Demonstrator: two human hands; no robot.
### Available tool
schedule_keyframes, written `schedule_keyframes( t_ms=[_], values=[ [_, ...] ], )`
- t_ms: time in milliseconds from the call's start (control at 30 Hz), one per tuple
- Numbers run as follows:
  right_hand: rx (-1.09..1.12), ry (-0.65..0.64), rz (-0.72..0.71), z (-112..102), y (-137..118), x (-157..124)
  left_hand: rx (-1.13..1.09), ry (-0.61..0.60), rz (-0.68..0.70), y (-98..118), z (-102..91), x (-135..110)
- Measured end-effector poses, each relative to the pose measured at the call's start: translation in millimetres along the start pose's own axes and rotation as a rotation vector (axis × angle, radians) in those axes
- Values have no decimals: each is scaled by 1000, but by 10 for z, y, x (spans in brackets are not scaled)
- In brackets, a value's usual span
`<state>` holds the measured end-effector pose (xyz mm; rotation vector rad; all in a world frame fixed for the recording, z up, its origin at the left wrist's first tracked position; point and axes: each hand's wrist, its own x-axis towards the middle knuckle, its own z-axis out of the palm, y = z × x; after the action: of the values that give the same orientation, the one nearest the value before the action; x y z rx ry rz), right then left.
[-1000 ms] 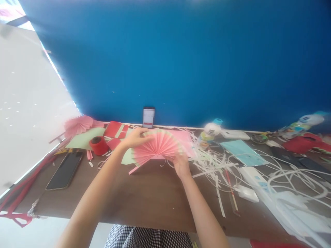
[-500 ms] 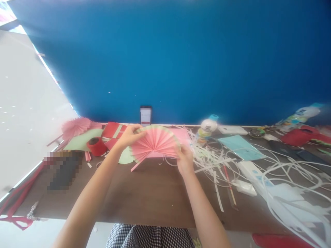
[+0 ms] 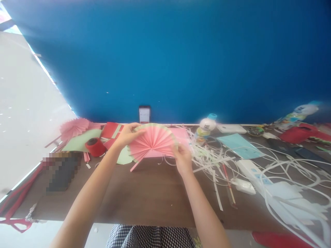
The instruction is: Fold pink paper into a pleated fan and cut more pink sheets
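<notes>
A pleated pink paper fan (image 3: 154, 139) with a pale green rim is spread between my two hands, above the table. My left hand (image 3: 130, 134) grips its upper left edge, fingers over the pleats. On the opposite side my right hand (image 3: 183, 156) pinches the right edge; the fingertips are slightly blurred. A narrow pink strip (image 3: 138, 164) sticks out from the fan toward the lower left. Behind the fan lies a pink paper sheet (image 3: 182, 133), partly covered. Light green paper (image 3: 123, 156) shows under my left wrist.
A red thread spool (image 3: 95, 147), red paper (image 3: 110, 130) and another pink pleated fan (image 3: 74, 127) lie left. A phone (image 3: 144, 114) leans on the blue wall. To the right are white paper strips (image 3: 210, 155), a bottle (image 3: 206, 127), a power strip (image 3: 252, 174) and tangled white cables.
The fan stays spread in both hands. My right hand and the fan's right edge have shifted slightly to the left; the whole view has moved a little too.
</notes>
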<state>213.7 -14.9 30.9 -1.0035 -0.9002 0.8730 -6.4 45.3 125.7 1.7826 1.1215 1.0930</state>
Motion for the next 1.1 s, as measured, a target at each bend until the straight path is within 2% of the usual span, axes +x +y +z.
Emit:
schedule_keyframes(
  t_ms=[167,400,533,700,833,933,1100],
  values=[
    [3,-26,24,-6,37,8,-1,31,27,39,-47,-4],
    [130,34,39,1,88,24,-93,-191,-21,57,-114,-16],
    [159,35,67,15,86,21,-32,-113,-27,16,-117,-1],
    [155,18,95,18,109,21,-24,-16,40,47,-58,1],
    [80,10,61,10,85,-2,-10,52,110,57,-19,8],
    [-105,15,-114,6,-54,-37,7,55,174,49,-22,-6],
    [-583,50,-674,86,-487,-44,19,-72,429,129,-38,-73]
  ],
)
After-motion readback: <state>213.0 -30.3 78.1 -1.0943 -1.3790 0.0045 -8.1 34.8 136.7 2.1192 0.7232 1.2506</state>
